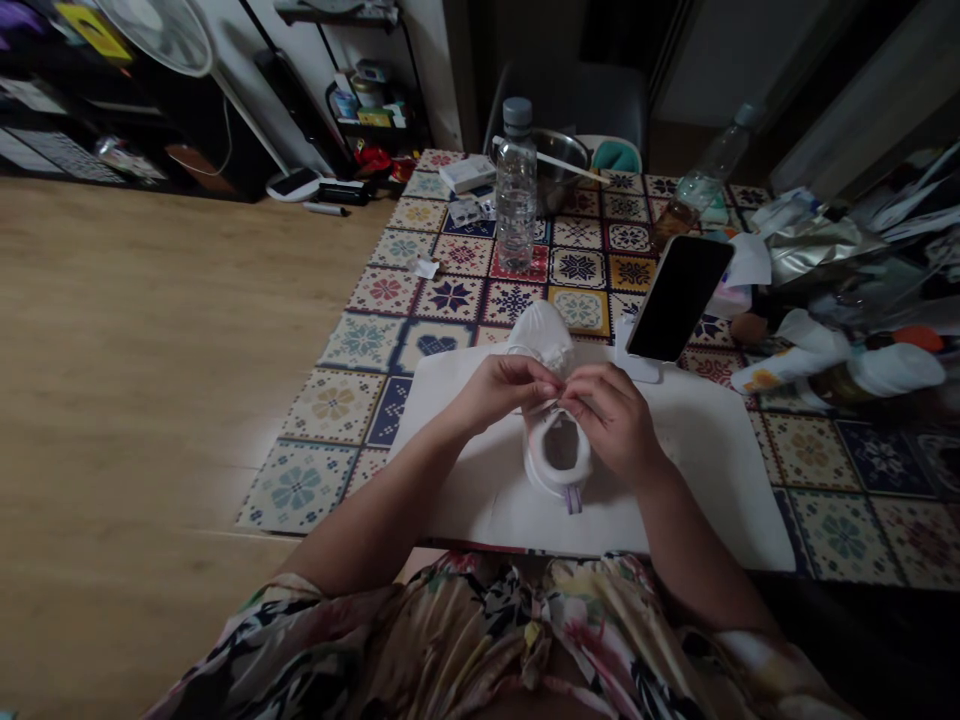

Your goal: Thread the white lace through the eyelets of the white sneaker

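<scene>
A white shoe lies on a white sheet, its toe pointing away from me and its heel with a pale purple pull tab nearest to me. Over its tongue, my left hand pinches a thin white shoelace between thumb and fingers. My right hand meets it from the right, fingers likewise closed on the lace. The fingertips nearly touch and cover the middle of the lacing. Whether a knot or loop is there I cannot tell.
A dark phone leans on a stand just beyond my right hand. A water bottle stands upright behind the shoe. A second bottle, white tubes and clutter line the right side of the patterned tablecloth. Wooden floor lies left.
</scene>
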The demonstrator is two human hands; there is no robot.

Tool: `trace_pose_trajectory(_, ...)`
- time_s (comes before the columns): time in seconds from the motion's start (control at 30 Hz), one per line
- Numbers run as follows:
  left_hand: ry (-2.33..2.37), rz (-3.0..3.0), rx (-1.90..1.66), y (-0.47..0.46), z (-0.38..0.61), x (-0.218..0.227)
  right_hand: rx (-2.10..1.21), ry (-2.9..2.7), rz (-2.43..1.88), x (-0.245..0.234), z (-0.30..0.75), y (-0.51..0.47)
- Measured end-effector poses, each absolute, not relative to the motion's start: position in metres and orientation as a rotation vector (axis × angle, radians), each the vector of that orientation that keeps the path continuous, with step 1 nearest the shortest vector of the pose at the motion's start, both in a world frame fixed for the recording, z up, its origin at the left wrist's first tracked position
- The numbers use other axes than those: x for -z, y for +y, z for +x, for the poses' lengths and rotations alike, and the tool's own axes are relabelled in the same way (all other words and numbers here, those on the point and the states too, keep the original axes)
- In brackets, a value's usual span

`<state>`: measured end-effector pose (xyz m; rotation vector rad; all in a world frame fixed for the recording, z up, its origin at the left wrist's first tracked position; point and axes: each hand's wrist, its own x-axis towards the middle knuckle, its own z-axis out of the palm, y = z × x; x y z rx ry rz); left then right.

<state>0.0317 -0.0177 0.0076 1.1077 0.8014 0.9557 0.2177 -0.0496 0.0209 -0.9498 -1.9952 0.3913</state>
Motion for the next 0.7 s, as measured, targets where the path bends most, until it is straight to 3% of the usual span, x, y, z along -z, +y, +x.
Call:
trace_pose_trajectory(0.43, 0.854, 1.038, -1.126, -0.012, 0.038, 0.003, -0.831, -2.185, -0.665, -0.039, 0.239, -0.046)
trace_pose_trajectory(0.7, 0.932, 1.182, -1.228, -0.013, 0.042, 0.013, -0.922, -2.229, -0.617, -0.039, 0.237, -0.045)
